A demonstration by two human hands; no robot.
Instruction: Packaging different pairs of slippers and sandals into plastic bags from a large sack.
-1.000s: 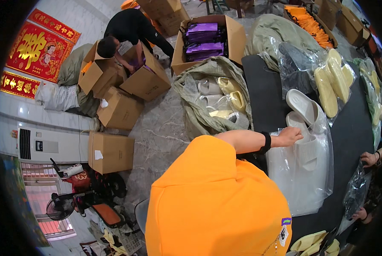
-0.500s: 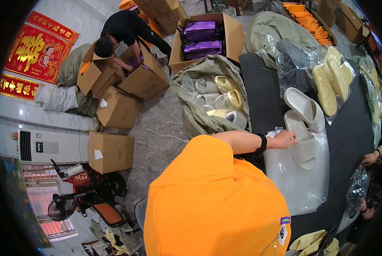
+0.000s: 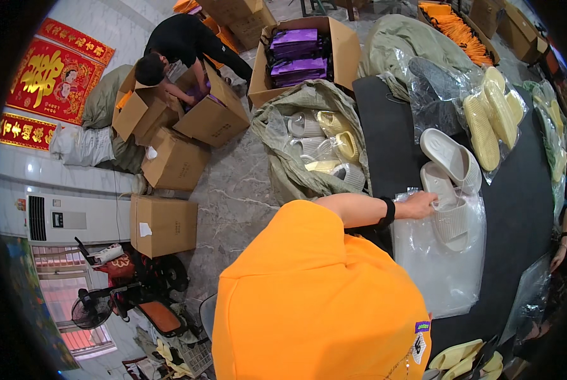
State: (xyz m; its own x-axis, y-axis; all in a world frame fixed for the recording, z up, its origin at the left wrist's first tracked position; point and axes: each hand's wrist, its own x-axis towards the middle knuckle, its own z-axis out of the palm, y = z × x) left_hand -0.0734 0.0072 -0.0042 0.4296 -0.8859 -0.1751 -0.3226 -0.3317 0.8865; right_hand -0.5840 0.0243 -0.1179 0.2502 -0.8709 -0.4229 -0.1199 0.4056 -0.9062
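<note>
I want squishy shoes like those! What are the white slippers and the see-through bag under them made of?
The white slippers look like soft moulded foam or rubber: thick, matte, rounded, with ribbed soles and no seams, though softness can't be confirmed by sight. The clear bag looks like thin glossy plastic film, since it wrinkles and shines and the dark table shows through. The person's left hand touches both.

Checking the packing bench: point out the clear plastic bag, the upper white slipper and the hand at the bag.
Clear plastic bag (image 3: 445,278): head view, flat lower part.
Upper white slipper (image 3: 449,158): head view, its strap.
Hand (image 3: 419,204): head view, back of the hand, at the bag's mouth.
</note>
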